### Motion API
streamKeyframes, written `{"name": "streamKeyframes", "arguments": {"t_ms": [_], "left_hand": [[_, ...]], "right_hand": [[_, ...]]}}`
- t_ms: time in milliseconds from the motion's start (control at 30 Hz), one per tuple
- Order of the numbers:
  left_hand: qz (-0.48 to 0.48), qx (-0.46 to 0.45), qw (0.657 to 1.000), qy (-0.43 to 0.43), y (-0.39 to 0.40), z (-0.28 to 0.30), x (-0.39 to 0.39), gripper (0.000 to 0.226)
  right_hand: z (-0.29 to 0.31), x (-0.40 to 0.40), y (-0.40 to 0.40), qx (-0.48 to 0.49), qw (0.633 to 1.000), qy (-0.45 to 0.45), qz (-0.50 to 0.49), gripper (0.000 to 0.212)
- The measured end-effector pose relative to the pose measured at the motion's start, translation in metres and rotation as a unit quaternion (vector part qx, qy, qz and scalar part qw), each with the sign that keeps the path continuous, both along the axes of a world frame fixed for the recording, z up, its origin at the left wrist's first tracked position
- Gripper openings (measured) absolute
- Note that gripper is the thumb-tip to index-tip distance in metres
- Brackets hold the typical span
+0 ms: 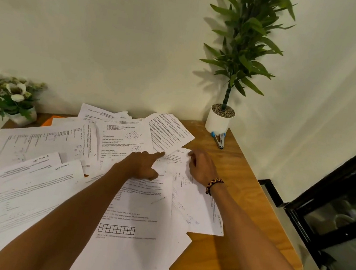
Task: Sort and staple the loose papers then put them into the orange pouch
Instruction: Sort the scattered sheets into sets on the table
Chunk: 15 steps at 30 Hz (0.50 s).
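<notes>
1. I am seeing my left hand [144, 166] pointing, index finger straight and touching the loose white printed papers [74, 180], other fingers curled, holding nothing.
2. My right hand [201, 167] is resting on a sheet, fingers loosely bent; I cannot tell whether they are pinching it.
3. The sheets are lying overlapped across the wooden table [244, 186]: light, floppy, slippery on each other. I judge lifting by a free corner best.
4. The blue-handled metal stapler [218, 139] is leaning against the white plant pot [217, 123]; the orange pouch [51, 120] is peeking out under the far sheets.
</notes>
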State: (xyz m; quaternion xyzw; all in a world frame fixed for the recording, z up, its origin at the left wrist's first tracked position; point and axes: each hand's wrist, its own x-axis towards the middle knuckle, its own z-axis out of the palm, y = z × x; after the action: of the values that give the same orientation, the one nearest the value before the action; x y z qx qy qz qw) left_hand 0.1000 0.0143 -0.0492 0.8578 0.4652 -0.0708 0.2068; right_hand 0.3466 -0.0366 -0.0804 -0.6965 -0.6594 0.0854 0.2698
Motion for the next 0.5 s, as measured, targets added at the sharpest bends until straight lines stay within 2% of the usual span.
{"name": "streamKeyframes", "arguments": {"t_ms": [67, 167, 233, 267, 333, 433, 500], "left_hand": [[-0.003, -0.013, 1.0, -0.011, 0.0, 0.0, 0.001, 0.092], [-0.019, -0.022, 1.0, 0.0, -0.001, 0.001, 0.005, 0.089], [-0.023, -0.025, 0.999, 0.008, -0.002, 0.001, 0.005, 0.089], [-0.022, -0.026, 0.999, 0.007, -0.002, 0.001, 0.005, 0.09], [-0.019, -0.031, 0.999, 0.006, -0.002, 0.001, 0.004, 0.091], [-0.019, -0.04, 0.999, 0.01, -0.001, 0.001, 0.002, 0.095], [-0.02, -0.047, 0.999, 0.01, -0.001, 0.002, 0.0, 0.095]], "right_hand": [[0.003, -0.003, 0.008, -0.021, 0.999, 0.024, -0.028, 0.014], [0.008, -0.004, 0.018, -0.133, 0.99, -0.007, -0.056, 0.051], [0.008, -0.006, 0.027, -0.16, 0.985, -0.013, -0.056, 0.066], [0.01, -0.01, 0.03, -0.15, 0.988, 0.007, -0.047, 0.071], [0.016, -0.017, 0.034, -0.12, 0.985, 0.11, -0.047, 0.083], [0.025, -0.025, 0.035, -0.139, 0.951, 0.262, -0.084, 0.078], [0.024, -0.024, 0.04, -0.164, 0.938, 0.279, -0.127, 0.078]]}}
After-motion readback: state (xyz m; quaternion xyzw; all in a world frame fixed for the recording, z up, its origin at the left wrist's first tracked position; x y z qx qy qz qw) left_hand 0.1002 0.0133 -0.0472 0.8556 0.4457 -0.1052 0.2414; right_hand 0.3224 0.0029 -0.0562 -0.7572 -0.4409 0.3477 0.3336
